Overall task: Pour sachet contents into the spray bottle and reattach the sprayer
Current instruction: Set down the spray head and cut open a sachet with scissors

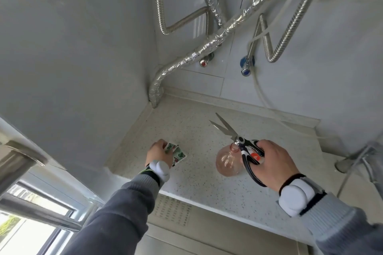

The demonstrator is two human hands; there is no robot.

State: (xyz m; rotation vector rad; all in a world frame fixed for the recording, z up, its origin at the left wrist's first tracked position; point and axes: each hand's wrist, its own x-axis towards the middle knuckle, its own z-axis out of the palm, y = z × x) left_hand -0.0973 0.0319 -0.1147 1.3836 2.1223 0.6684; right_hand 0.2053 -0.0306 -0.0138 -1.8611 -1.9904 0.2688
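Note:
A clear pink spray bottle (226, 161) stands on the speckled counter (207, 188) with its neck uncovered; no sprayer head is in view. My right hand (273, 163) grips black-handled scissors (241, 143), blades parted and pointing up and left above the bottle. At the counter's left, my left hand (158, 152) pinches a small white sachet with a green print (169, 147). A second sachet (179, 156) lies flat beside it.
Foil-wrapped pipes (207, 51) and metal hoses (290, 27) hang on the tiled wall behind the counter. Two valves, red (204, 63) and blue (246, 68), sit low on that wall. A tap (360, 159) stands at the right; a window (31, 219) lies lower left.

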